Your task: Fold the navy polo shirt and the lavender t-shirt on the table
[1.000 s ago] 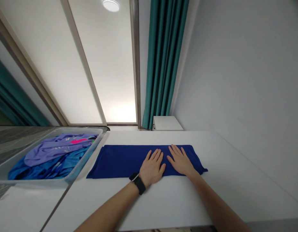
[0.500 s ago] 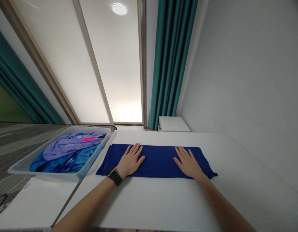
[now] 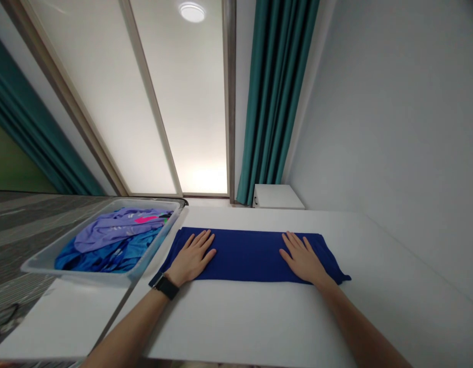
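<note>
A dark blue folded piece of cloth [image 3: 246, 255] lies flat as a long strip across the white table [image 3: 255, 322]. Its exact kind of garment does not show. My left hand [image 3: 192, 258], with a black watch [image 3: 166, 286] on the wrist, rests palm down on the cloth's left part, fingers stretched out. On the right part, my right hand [image 3: 302, 257] lies flat too, its fingers spread and pointing away from me. Neither hand grips the fabric. The cloth's lower right corner sticks out a little past the right forearm.
A clear plastic bin [image 3: 81, 277] stands at the left with purple clothing [image 3: 117, 227] and blue clothing [image 3: 106, 258] heaped inside. Behind the table are a small white cabinet [image 3: 278, 196] and a teal curtain [image 3: 280, 102]. A grey wall [image 3: 393, 128] borders the right side.
My left hand has slid left along the cloth, towards its left end. My right hand stays at about the same place on the fabric. The view has shifted slightly.
</note>
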Motion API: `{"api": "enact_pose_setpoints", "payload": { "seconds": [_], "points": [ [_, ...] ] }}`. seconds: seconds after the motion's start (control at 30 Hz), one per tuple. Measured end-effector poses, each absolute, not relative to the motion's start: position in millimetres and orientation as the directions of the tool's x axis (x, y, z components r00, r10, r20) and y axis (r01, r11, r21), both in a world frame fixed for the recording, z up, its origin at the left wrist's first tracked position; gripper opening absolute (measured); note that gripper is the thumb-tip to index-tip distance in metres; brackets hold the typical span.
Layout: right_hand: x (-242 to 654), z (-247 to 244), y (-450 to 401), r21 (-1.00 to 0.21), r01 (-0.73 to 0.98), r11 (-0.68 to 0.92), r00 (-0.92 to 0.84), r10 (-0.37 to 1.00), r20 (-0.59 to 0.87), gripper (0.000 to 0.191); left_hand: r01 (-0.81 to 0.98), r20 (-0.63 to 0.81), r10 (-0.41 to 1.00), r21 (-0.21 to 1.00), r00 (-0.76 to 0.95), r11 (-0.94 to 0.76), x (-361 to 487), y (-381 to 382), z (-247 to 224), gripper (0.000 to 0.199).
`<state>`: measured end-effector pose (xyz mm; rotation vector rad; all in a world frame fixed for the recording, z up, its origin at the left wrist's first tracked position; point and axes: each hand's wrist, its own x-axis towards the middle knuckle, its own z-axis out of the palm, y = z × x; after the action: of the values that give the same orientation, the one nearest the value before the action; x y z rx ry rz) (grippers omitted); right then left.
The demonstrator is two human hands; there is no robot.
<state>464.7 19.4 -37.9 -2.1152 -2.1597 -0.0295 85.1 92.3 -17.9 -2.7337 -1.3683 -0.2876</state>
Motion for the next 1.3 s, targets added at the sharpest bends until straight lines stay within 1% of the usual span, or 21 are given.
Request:
{"api": "enact_pose_setpoints", "payload": {
  "seconds": [0.07, 0.13, 0.2, 0.3, 0.4, 0.47, 0.53, 0.67, 0.83, 0.93, 1.03, 1.17, 1.3],
  "points": [
    [464.2, -36.6, 19.2, -0.07, 0.997, 0.025, -0.018, 0.995, 0.099, 0.069, 0.778, 0.227, 0.759, 0.013, 0.61, -0.628, 88.9, 91.1, -13.2, 0.058],
    [463.7, -35.3, 18.8, -0.07, 0.997, 0.026, -0.019, 0.995, 0.1, 0.069, 0.72, 0.228, 0.704, 0.02, 0.672, -0.694, 99.7, 87.5, -3.5, 0.058],
    [463.2, -33.9, 18.3, -0.064, 0.998, 0.027, -0.021, 0.995, 0.098, 0.069, 0.612, 0.19, 0.609, 0.053, 0.77, -0.789, 117.7, 82.5, 9.1, 0.057],
    [462.5, -31.8, 17.6, -0.043, 0.999, 0.024, -0.02, 0.996, 0.092, 0.069, 0.4, 0.115, 0.415, 0.134, 0.903, -0.907, 150.3, 78.2, 25.8, 0.058],
    [462.1, -30.1, 17.3, -0.032, 0.999, 0.025, -0.022, 0.996, 0.088, 0.068, 0.236, 0.052, 0.251, 0.202, 0.966, -0.951, 174.2, 83.9, 33.6, 0.064],
    [462.1, -29.9, 17.3, -0.034, 0.999, 0.033, -0.03, 0.995, 0.091, 0.068, 0.184, 0.025, 0.194, 0.228, 0.981, -0.956, 181.0, 91.7, 33.9, 0.066],
    [462.2, -30.6, 17.1, -0.04, 0.998, 0.041, -0.037, 0.994, 0.101, 0.068, 0.163, 0.001, 0.168, 0.236, 0.986, -0.958, 181.8, 98.7, 31.9, 0.068],
    [464.9, -32.6, 17.9, -0.055, 0.997, 0.061, -0.054, 0.992, 0.115, 0.067, 0.187, -0.027, 0.186, 0.237, 0.982, -0.953, 178.0, 100.3, 27.3, 0.067],
    [477.3, -29.9, 29.1, -0.077, 0.986, 0.146, -0.137, 0.984, 0.111, 0.065, 0.263, 0.023, 0.277, 0.24, 0.961, -0.934, 181.3, 80.9, 21.4, 0.064],
    [485.7, -24.8, 41.5, -0.099, 0.969, 0.226, -0.216, 0.971, 0.1, 0.064, 0.338, 0.044, 0.353, 0.204, 0.935, -0.919, 187.0, 65.9, 16.0, 0.062],
    [491.0, -19.2, 51.7, -0.122, 0.951, 0.286, -0.279, 0.958, 0.07, 0.063, 0.405, 0.034, 0.416, 0.166, 0.909, -0.899, 191.3, 55.2, 12.4, 0.061],
    [493.1, -14.9, 56.7, -0.129, 0.941, 0.312, -0.309, 0.95, 0.043, 0.063, 0.419, 0.036, 0.429, 0.155, 0.903, -0.895, 192.8, 51.7, 11.3, 0.06],
    [492.3, -16.3, 57.0, -0.107, 0.947, 0.304, -0.3, 0.953, 0.053, 0.064, 0.423, 0.028, 0.432, 0.158, 0.901, -0.892, 192.5, 53.1, 11.1, 0.059]
  ]
}}
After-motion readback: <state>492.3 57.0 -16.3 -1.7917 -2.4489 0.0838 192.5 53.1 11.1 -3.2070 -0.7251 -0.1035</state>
